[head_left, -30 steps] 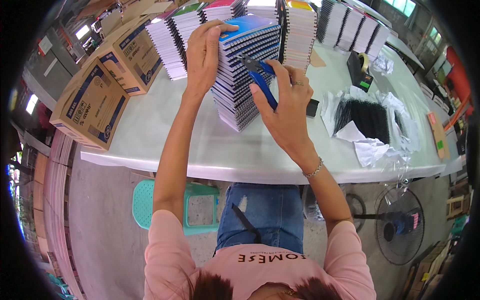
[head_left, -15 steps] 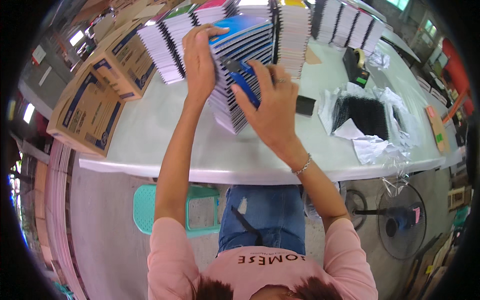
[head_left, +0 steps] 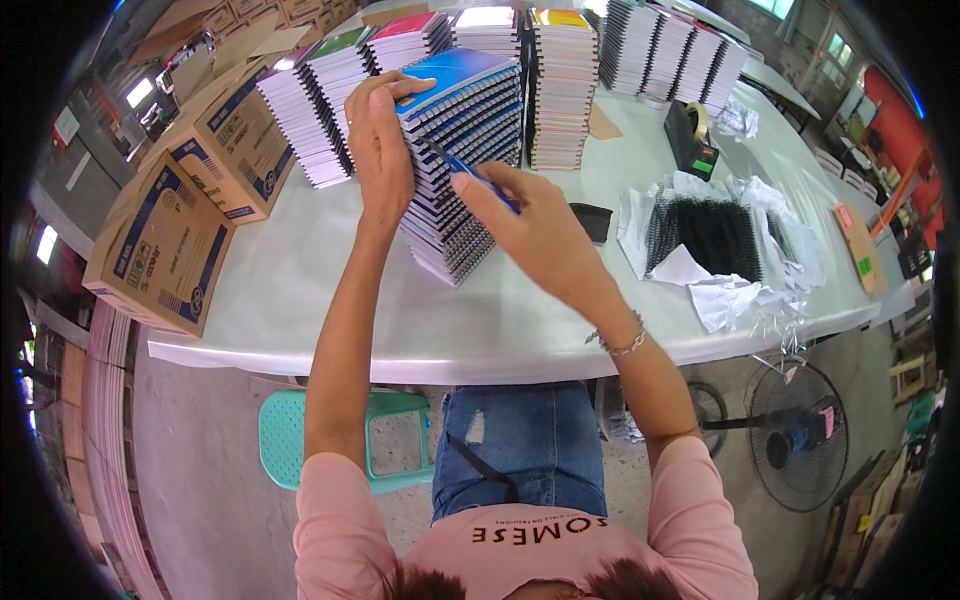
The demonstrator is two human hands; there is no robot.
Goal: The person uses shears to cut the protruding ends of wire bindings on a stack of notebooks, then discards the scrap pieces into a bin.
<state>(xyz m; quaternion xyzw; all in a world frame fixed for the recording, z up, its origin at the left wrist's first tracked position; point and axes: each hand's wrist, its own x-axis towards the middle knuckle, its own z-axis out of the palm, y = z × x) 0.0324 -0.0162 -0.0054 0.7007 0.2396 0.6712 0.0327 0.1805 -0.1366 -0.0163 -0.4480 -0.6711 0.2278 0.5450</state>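
A tall stack of spiral notebooks (head_left: 475,78) with a blue cover on top stands in front of me on the table. My left hand (head_left: 381,150) grips its left upper corner, the fingers bent over the cover and the palm against the side. Closed around blue-handled pliers (head_left: 459,166), my right hand (head_left: 552,232) is at the near side of the stack. The dark jaws point at the ends of the coil bindings near the upper corner. Whether they touch a coil, I cannot tell.
More notebook stacks (head_left: 563,100) line the far side of the white table (head_left: 300,310). Cartons (head_left: 165,240) stand at the left. On the right lie a tape dispenser (head_left: 690,140), black coils (head_left: 705,235) on crumpled paper and a dark block (head_left: 592,222). A green stool (head_left: 283,440) and a fan (head_left: 797,435) are below.
My right hand has turned and lowered a little, and the plier handles now look closer together. My left hand still holds the same corner. The whole view has shifted slightly.
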